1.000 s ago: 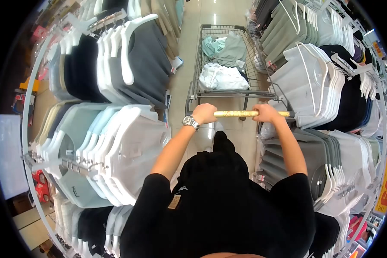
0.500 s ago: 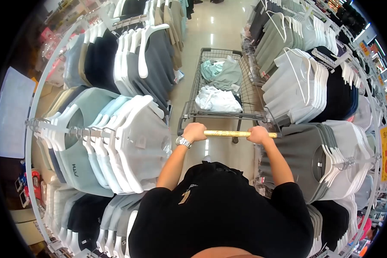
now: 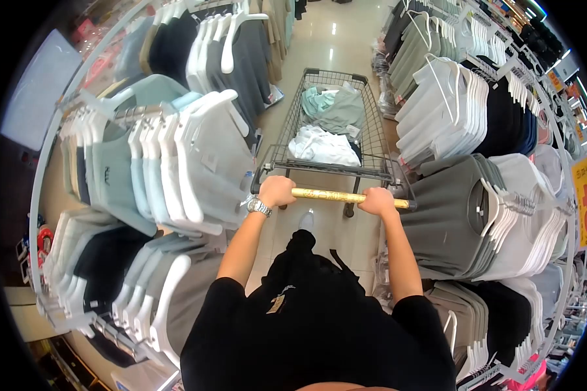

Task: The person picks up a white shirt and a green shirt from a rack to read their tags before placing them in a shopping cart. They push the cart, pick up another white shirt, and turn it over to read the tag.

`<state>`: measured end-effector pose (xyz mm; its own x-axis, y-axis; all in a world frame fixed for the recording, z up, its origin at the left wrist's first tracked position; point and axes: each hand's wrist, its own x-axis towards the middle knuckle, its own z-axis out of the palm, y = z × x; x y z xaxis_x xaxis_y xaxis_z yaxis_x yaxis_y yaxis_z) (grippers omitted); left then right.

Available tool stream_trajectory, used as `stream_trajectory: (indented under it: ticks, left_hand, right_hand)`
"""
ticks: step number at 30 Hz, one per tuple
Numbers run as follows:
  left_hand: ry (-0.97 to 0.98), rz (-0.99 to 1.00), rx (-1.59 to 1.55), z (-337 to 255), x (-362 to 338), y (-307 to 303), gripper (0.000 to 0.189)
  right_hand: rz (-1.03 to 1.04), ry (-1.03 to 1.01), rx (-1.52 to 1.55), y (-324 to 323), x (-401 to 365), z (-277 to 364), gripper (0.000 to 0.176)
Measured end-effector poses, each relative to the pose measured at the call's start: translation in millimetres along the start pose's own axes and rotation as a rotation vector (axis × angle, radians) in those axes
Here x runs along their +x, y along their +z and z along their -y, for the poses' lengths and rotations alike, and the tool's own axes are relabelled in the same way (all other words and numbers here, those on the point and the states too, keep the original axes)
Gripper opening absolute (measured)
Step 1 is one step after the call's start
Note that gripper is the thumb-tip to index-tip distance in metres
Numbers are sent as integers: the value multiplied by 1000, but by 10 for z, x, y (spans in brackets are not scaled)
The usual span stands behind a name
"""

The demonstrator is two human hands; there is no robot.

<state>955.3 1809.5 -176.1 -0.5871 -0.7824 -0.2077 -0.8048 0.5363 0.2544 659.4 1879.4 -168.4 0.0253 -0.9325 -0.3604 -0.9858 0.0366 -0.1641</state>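
Note:
Both of my hands grip the yellow handle [image 3: 329, 196] of a grey wire shopping cart [image 3: 379, 124]. My left hand [image 3: 277, 190], with a silver wristwatch [image 3: 259, 207] at the wrist, is closed round the handle's left end. Toward the right end, my right hand [image 3: 377, 201] is wrapped round the same bar. Inside the basket lies a crumpled white garment [image 3: 323, 144] close to me. Behind it are a grey-green garment [image 3: 342, 111] and a pale mint garment [image 3: 316, 100], bunched together.
Racks of shirts on white hangers flank the aisle: light grey shirts [image 3: 218, 163] on the left, dark grey shirts [image 3: 447, 215] on the right. Tiled floor [image 3: 323, 39] runs ahead between them. A yellow price sign [image 3: 586, 199] hangs at far right.
The racks on both sides have shifted, the left ones clearly nearer to me, as the cart and I moved along the aisle. A white shoe now shows below the handle. Both hands kept their hold.

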Motion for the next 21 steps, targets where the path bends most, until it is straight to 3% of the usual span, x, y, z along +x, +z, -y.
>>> stream_trajectory:
  ticks: [5, 13, 21]
  left_hand:
    - [17, -12, 15, -160, -498, 232, 22]
    - [-31, 46, 19, -514, -1366, 417, 21]
    - [44, -10, 32, -722, -2011, 728, 21]
  right_hand:
    - [-80, 8, 6, 313, -507, 71, 26]
    - [-64, 3, 13, 667, -1379, 299, 29]
    - [-27, 54, 18, 982, -2161, 472, 27]
